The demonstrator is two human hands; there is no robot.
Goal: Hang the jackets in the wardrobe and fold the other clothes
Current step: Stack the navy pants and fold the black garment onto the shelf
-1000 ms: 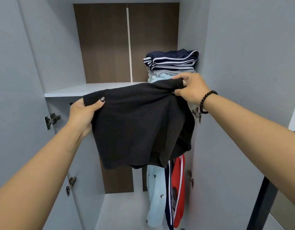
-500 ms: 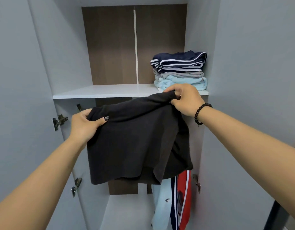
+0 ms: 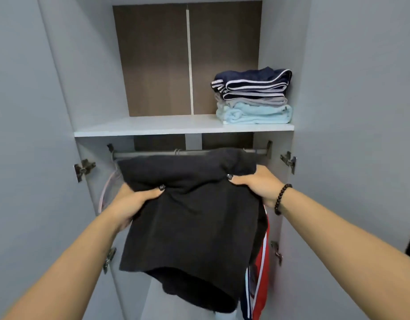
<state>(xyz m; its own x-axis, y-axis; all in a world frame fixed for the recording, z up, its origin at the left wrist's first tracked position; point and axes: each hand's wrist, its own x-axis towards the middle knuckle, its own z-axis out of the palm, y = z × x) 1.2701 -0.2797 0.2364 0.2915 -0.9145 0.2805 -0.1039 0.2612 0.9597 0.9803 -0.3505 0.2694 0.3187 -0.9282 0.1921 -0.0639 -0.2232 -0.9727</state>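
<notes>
A black garment (image 3: 190, 227) hangs folded between my two hands in front of the open wardrobe. My left hand (image 3: 132, 202) grips its upper left edge, thumb on top. My right hand (image 3: 257, 185) grips its upper right edge. The top of the garment sits just below the grey hanging rail (image 3: 153, 154). Behind it on the right, a red, navy and white jacket (image 3: 260, 271) hangs from the rail, mostly hidden. A stack of folded clothes (image 3: 253, 98), navy on top and light blue at the bottom, lies on the right of the white shelf (image 3: 153, 128).
Both grey wardrobe doors stand open at left (image 3: 26, 158) and right (image 3: 361, 135), with metal hinges (image 3: 84, 169) on the side walls. A pink hanger (image 3: 107, 190) shows at the rail's left end. The left part of the shelf is bare.
The view has tilted so the shelf and rail now sit higher in frame. Both hands have lowered the black garment from shelf level to below the rail and drawn closer together.
</notes>
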